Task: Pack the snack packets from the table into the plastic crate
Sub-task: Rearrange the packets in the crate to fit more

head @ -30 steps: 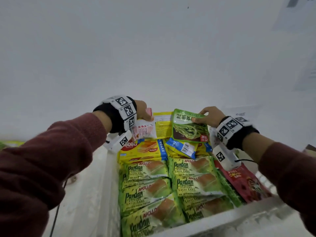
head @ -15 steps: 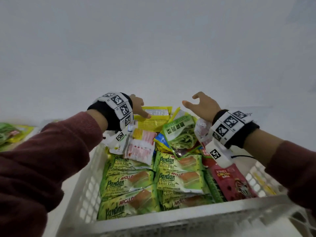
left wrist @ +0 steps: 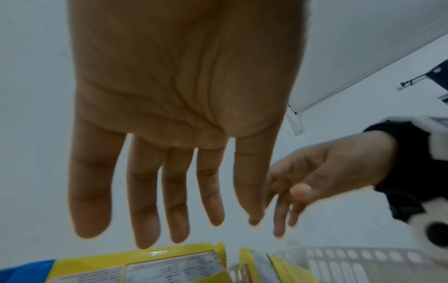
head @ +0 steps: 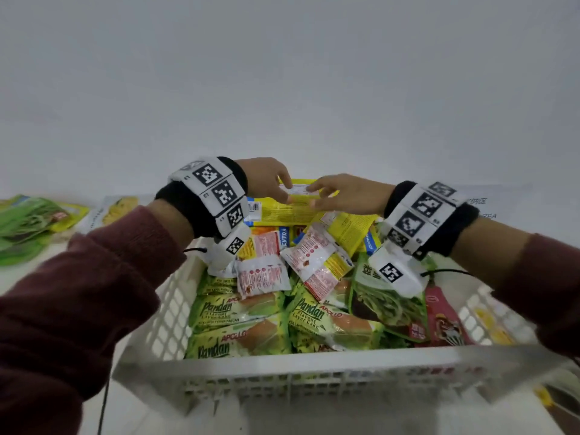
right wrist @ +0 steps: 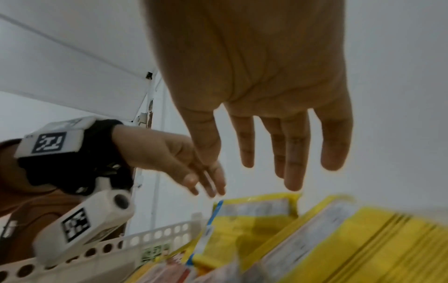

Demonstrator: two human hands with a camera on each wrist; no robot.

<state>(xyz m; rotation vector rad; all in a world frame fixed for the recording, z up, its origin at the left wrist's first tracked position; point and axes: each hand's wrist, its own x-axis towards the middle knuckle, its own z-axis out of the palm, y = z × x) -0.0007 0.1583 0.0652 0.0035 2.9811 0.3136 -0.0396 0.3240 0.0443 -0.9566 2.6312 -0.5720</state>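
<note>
A white plastic crate (head: 314, 362) holds several snack packets: green Pandan cake packets (head: 238, 312), pink-and-white sachets (head: 262, 274), a green bean packet (head: 386, 302) and a red packet (head: 445, 324). A yellow packet (head: 292, 208) stands at the crate's far end. My left hand (head: 276, 183) and right hand (head: 332, 196) meet over its top edge. In the left wrist view my left hand (left wrist: 169, 172) has straight, spread fingers just above the yellow packet (left wrist: 169, 266). In the right wrist view my right hand (right wrist: 266, 134) is likewise open above the yellow packets (right wrist: 254, 220). Neither hand holds anything.
On the table left of the crate lie green packets (head: 28, 221) and a white-and-yellow packet (head: 113, 208). More yellow packets show through the crate's right wall (head: 492, 321). A plain white wall stands behind the table.
My right hand let go of the green bean packet and my left hand let go of a pink-and-white sachet; both now lie in the crate. Both hands moved together over the far yellow packet.
</note>
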